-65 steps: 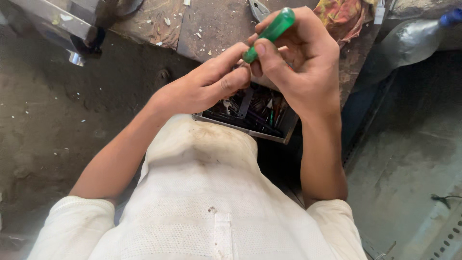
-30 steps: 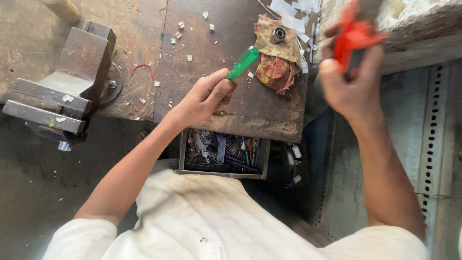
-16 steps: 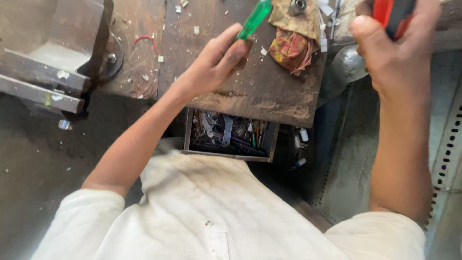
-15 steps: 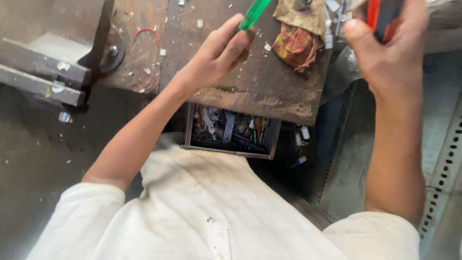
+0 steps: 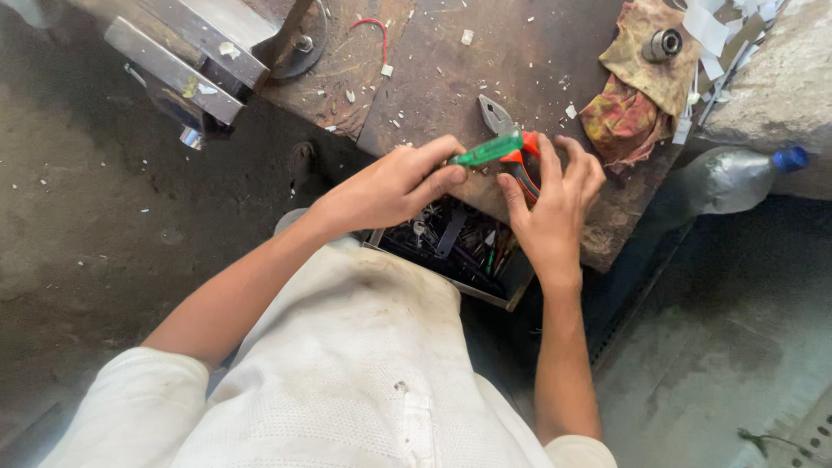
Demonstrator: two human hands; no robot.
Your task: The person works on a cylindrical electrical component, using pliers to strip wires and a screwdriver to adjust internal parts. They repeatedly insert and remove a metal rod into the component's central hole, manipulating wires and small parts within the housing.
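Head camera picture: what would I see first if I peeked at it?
First you'd spot the bright green screwdriver handle pinched in the left hand, right beside the red-handled pliers under the right hand, at the near edge of the workbench. Just below the hands an open drawer is crammed with dark tools. A metal vise sits at the top left and a stained rag at the top right.

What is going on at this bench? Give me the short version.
A person in a white shirt works over a worn metal workbench. The left hand pinches a green-handled screwdriver. The right hand rests on red-handled pliers lying on the bench edge. Below the hands an open drawer shows small tools. A vise sits at the left and a stained rag at the right.
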